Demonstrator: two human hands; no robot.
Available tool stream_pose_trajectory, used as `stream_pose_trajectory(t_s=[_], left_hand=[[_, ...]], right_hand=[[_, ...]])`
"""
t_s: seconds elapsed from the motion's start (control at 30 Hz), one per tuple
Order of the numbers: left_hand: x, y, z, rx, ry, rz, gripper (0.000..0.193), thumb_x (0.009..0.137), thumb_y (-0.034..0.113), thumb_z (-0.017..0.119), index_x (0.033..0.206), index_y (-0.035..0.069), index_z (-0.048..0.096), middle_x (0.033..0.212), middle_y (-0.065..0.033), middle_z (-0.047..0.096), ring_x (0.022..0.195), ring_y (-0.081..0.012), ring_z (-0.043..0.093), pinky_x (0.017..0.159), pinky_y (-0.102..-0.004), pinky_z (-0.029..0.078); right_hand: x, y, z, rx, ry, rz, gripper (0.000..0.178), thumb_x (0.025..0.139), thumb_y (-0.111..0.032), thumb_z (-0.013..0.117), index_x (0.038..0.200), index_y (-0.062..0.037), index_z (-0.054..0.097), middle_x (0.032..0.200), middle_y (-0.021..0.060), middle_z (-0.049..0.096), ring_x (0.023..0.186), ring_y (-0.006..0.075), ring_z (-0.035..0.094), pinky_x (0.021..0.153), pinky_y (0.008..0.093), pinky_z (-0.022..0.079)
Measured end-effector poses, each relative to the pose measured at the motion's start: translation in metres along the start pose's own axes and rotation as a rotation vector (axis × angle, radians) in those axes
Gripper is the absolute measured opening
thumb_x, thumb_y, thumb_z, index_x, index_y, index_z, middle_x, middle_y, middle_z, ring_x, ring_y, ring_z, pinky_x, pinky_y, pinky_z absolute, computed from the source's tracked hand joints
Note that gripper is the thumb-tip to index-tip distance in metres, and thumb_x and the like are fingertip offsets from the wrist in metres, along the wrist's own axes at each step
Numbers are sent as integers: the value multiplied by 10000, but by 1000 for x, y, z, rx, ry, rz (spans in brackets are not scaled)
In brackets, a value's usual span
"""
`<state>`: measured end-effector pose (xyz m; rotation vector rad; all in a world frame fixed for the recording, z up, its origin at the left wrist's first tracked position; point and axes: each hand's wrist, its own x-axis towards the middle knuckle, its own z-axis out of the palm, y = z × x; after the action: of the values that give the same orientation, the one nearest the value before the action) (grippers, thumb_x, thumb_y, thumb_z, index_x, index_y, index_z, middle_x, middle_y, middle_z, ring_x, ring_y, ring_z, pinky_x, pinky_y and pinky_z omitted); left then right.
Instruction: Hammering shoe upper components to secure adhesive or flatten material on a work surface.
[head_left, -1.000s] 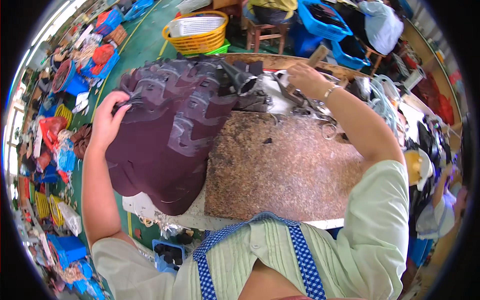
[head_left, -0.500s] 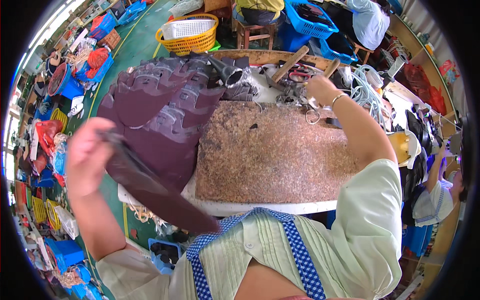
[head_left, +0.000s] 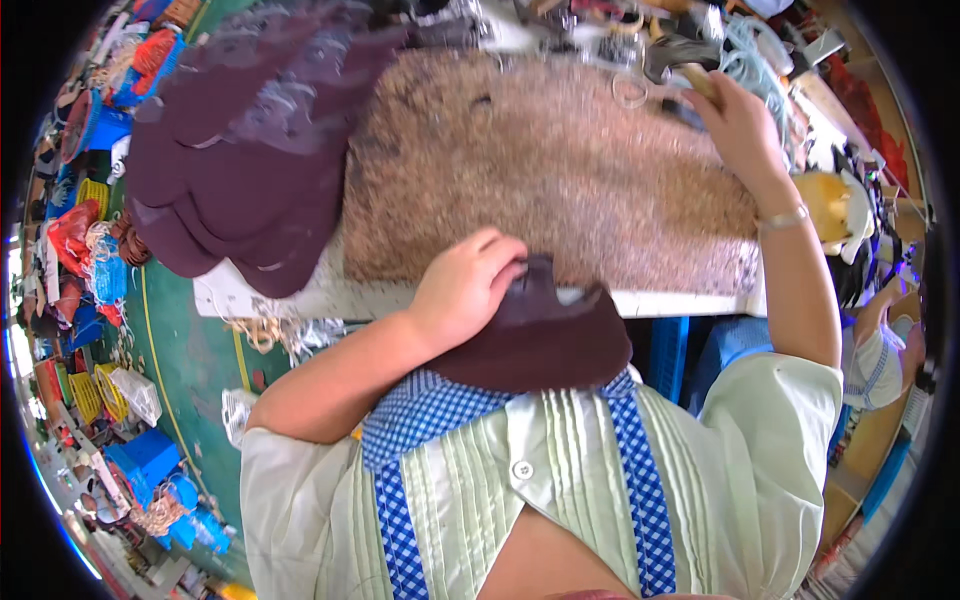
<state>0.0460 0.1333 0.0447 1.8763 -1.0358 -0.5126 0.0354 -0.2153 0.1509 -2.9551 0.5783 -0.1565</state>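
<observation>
Maroon leather piece (head_left: pixel 540 335) is pinched by the left hand (head_left: pixel 465 290) at the near edge of the brown speckled slab (head_left: pixel 560 170), a hammer handle (head_left: pixel 700 80) is clenched in the right hand (head_left: pixel 740 125); a one-edged pinch could let the piece slide off.

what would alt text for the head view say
Seen from above, a person's left hand holds a dark maroon piece against their chest at the edge of a speckled brown board, while the right hand grips a hammer at the board's far corner. A stack of maroon pieces lies left of the board.
</observation>
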Motion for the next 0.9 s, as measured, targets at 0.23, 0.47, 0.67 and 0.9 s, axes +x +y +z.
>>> stream_pose_trajectory(t_s=[0.23,0.47,0.67,0.9], left_hand=[[25,-17,-9,380,107,155,297,808,106,751,1082,40,659,976,-113,622,901,-320,612,797,-413,508],[45,-7,-2,184,-154,144,365,826,27,674,1188,39,624,987,-109,627,922,-320,617,831,-405,508],[55,-15,-2,205,-226,238,243,805,42,676,1047,46,684,968,-86,633,934,-305,615,856,-404,495],[65,-14,-10,285,-335,301,218,790,63,678,1007,61,693,969,-65,636,942,-292,619,863,-397,485]], right_hand=[[-149,-20,29,533,-185,-193,175,841,-68,765,1001,-22,711,781,110,675,607,232,637,579,334,518],[-187,-38,67,686,-262,-233,262,740,-10,742,988,-8,656,800,145,635,693,362,649,601,405,524],[-180,-45,67,612,-272,-259,424,641,37,683,1050,-27,594,753,142,594,670,363,627,608,437,511],[-175,-53,65,715,-341,-194,231,816,-53,761,1017,-23,651,830,143,653,702,337,655,612,380,513]])
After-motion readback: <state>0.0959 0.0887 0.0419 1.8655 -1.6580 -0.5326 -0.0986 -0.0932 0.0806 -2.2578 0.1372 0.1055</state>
